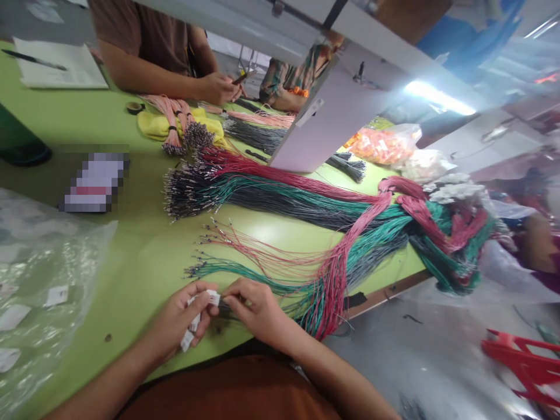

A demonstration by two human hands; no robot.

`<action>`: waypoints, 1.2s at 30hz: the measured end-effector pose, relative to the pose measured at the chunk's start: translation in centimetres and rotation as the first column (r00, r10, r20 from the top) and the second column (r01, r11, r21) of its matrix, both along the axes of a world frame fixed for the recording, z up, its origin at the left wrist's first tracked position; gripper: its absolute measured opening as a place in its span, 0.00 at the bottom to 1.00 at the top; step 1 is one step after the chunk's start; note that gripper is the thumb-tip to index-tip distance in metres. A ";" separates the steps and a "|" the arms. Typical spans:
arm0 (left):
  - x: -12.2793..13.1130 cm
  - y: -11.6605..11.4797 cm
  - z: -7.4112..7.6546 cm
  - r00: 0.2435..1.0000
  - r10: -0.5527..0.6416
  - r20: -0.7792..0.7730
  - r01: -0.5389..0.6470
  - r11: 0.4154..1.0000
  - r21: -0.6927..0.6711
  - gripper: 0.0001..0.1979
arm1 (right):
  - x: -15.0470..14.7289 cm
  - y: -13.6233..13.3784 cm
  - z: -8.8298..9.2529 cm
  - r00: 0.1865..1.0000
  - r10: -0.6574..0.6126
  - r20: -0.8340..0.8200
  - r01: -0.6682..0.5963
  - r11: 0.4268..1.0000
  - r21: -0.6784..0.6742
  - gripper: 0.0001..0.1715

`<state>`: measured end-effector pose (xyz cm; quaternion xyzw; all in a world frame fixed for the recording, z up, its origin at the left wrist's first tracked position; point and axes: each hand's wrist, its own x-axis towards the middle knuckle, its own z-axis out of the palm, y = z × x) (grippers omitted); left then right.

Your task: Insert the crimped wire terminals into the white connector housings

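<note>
My left hand (186, 318) is closed around several small white plastic connectors (213, 298), one of them held up between thumb and forefinger. Beside it, my right hand (254, 303) pinches a thin dark wire close to that connector's side; whether the wire's tip is inside cannot be seen. Loose green wires (245, 272) and red wires (258, 252) with metal terminals fan out just beyond both hands. They run right into a thick mixed bundle (328, 291) near the table edge. Farther back lies a large bundle of black, green and red wires (271, 195), its terminal ends pointing left.
A clear plastic bag (44, 280) with white pieces lies at left, below a phone (94, 184). Across the green table (153, 245) stands a white upright panel (319, 122). Two people sit opposite. A red plastic stool (520, 361) is on the floor at right.
</note>
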<state>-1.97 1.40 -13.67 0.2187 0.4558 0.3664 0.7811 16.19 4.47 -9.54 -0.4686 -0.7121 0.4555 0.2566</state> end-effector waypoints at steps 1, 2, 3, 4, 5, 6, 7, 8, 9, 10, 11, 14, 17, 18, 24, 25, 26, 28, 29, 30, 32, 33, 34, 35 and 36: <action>-0.1 0.0 0.2 0.999 0.025 0.030 -0.025 1.000 -0.007 0.18 | 1.3 0.1 0.7 0.996 -0.019 -0.084 0.008 0.991 -0.136 0.11; -0.3 0.1 0.3 0.996 0.048 0.073 -0.047 0.999 -0.015 0.17 | 2.9 0.1 1.4 0.984 -0.046 -0.174 -0.006 0.957 -0.289 0.14; -0.5 0.1 0.5 0.990 0.066 0.124 -0.064 0.998 -0.022 0.16 | 4.6 0.1 2.3 0.963 -0.052 -0.264 -0.072 0.895 -0.440 0.18; -0.8 0.2 0.7 0.982 0.080 0.172 -0.076 0.997 -0.031 0.14 | 6.2 0.0 3.1 0.944 -0.025 -0.328 -0.164 0.829 -0.535 0.23; -1.0 0.2 0.8 0.973 0.090 0.214 -0.084 0.996 -0.036 0.11 | 7.6 -0.1 3.8 0.939 0.034 -0.342 -0.248 0.755 -0.607 0.26; -1.2 0.3 0.9 0.965 0.096 0.245 -0.089 0.995 -0.039 0.10 | 8.4 -0.3 4.4 0.942 0.125 -0.313 -0.310 0.687 -0.657 0.26; -1.3 0.3 1.0 0.960 0.103 0.261 -0.096 0.995 -0.041 0.09 | 8.7 -0.6 4.7 0.945 0.217 -0.243 -0.325 0.682 -0.656 0.25; -1.3 0.3 1.1 0.958 0.110 0.266 -0.102 0.994 -0.044 0.10 | 8.5 -0.9 4.7 0.951 0.283 -0.124 -0.299 0.746 -0.594 0.21; -1.3 0.3 1.2 0.958 0.114 0.262 -0.105 0.993 -0.047 0.09 | 7.8 -1.1 4.4 0.949 0.314 0.022 -0.267 0.840 -0.472 0.17; -1.3 0.4 1.2 0.962 0.118 0.247 -0.109 0.993 -0.049 0.08 | 6.7 -1.4 3.8 0.939 0.294 0.179 -0.236 0.928 -0.288 0.13; -1.3 0.4 1.2 0.967 0.124 0.223 -0.116 0.992 -0.048 0.07 | 5.4 -1.6 3.0 0.914 0.249 0.320 -0.229 0.968 -0.098 0.11; -1.4 0.4 1.3 0.978 0.158 0.133 -0.156 0.987 -0.030 0.03 | 2.0 -1.9 0.0 0.754 0.135 0.642 -0.339 0.918 0.205 0.07; -1.7 0.6 1.3 0.975 0.201 0.098 -0.201 0.979 -0.010 0.08 | 1.0 -1.9 -2.2 0.646 0.079 0.759 -0.414 0.872 0.262 0.06; -1.8 0.6 1.3 0.972 0.214 0.097 -0.214 0.977 -0.005 0.09 | 1.1 -1.8 -2.5 0.656 0.076 0.751 -0.413 0.869 0.272 0.06; -2.0 1.1 1.3 0.941 0.318 0.119 -0.322 0.946 0.018 0.15 | 3.0 -1.4 -1.8 0.877 0.015 0.480 -0.195 0.925 0.327 0.09; -2.0 1.1 1.4 0.934 0.333 0.129 -0.337 0.942 0.008 0.15 | 3.0 -1.4 -1.7 0.892 0.009 0.453 -0.171 0.932 0.319 0.10; -2.0 1.1 1.4 0.929 0.343 0.138 -0.346 0.938 -0.001 0.15 | 2.9 -1.4 -1.7 0.893 0.011 0.450 -0.169 0.935 0.313 0.09; -1.9 1.1 1.4 0.928 0.340 0.151 -0.342 0.940 -0.009 0.13 | 2.3 -1.3 -2.0 0.860 0.015 0.510 -0.207 0.924 0.321 0.08; -1.9 1.1 1.4 0.932 0.332 0.145 -0.335 0.942 -0.005 0.13 | 1.9 -1.3 -2.3 0.830 0.016 0.557 -0.236 0.916 0.326 0.08; -1.8 1.0 1.4 0.938 0.323 0.129 -0.326 0.945 0.003 0.12 | 1.5 -1.2 -2.6 0.799 0.017 0.601 -0.265 0.907 0.326 0.08; -1.8 1.0 1.3 0.948 0.308 0.077 -0.310 0.950 0.025 0.11 | 0.9 -1.0 -3.2 0.760 0.026 0.650 -0.301 0.900 0.316 0.07; -1.8 0.9 1.3 0.951 0.305 0.054 -0.307 0.951 0.039 0.11 | 0.9 -0.9 -3.4 0.762 0.038 0.646 -0.306 0.901 0.308 0.08; -1.9 0.9 1.3 0.951 0.308 0.037 -0.309 0.949 0.053 0.11 | 1.0 -0.8 -3.4 0.780 0.052 0.623 -0.300 0.905 0.300 0.08; -1.9 1.0 1.3 0.948 0.315 0.031 -0.317 0.946 0.065 0.12 | 1.3 -0.7 -3.3 0.810 0.065 0.583 -0.281 0.915 0.289 0.08; -2.0 1.0 1.4 0.944 0.328 0.033 -0.329 0.941 0.074 0.12 | 1.8 -0.6 -2.9 0.847 0.067 0.527 -0.242 0.932 0.271 0.09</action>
